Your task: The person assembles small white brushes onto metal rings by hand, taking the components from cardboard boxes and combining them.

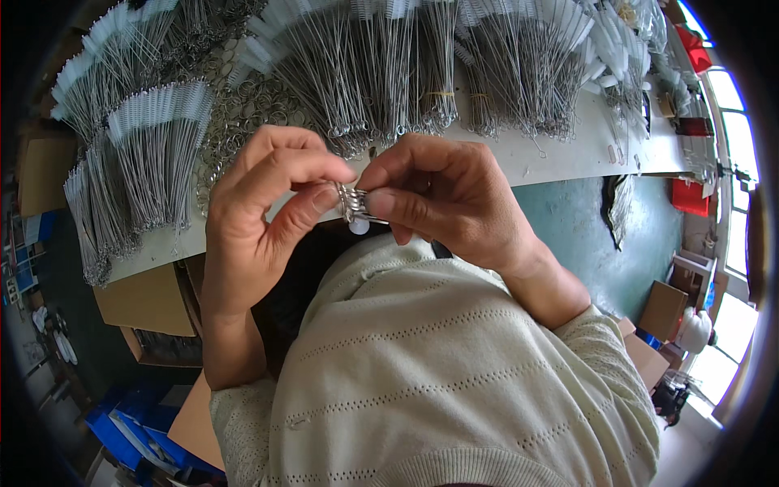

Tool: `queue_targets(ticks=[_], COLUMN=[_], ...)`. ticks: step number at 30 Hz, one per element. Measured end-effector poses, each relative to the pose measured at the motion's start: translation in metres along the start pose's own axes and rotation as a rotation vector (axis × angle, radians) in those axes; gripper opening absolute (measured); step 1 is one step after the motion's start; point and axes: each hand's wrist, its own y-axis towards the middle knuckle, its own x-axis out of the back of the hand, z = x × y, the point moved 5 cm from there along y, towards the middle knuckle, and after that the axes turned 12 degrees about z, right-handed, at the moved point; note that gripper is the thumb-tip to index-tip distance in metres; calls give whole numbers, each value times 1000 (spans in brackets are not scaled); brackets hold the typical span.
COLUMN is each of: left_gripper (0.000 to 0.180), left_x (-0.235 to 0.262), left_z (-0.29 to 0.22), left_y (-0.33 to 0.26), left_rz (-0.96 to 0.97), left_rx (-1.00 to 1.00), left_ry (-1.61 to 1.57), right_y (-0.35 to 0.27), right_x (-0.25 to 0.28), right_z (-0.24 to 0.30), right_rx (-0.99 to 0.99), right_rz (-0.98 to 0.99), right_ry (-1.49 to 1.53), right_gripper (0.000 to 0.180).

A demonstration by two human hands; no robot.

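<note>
Both my hands meet over the near edge of the table, in front of my chest. My left hand [264, 199] is closed, thumb and forefinger pinching at a small cluster of shiny metal rings [347, 195]. From the other side my right hand [450, 199] grips a few thin wire brushes by their looped ends; the fingers hide most of the wires. Below the rings shows a small whitish round tip [359, 226], perhaps a brush end seen head-on. Loose split rings [243, 114] lie heaped on the table just beyond my left hand.
Bundles of wire brushes with white bristles [158, 109] cover the left of the white table [560, 158]; more bundles [389, 73] line its far side. Clear plastic bags [641, 32] lie at the far right. A cardboard box [146, 304] stands below the table's left end.
</note>
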Motion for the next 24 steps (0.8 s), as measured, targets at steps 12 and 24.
queue_targets(ticks=[12,24], left_gripper=[14,16], left_x=[-2,6], left_z=[12,27], left_y=[-26,-44], left_rz=[-23,-377], left_rx=[280,111], left_ry=[-285,-809], right_y=[9,25], right_x=[-7,-34], right_z=[-11,-19], right_rx=[-82,38], right_rz=[99,68], right_ry=[73,48], right_gripper=[13,10])
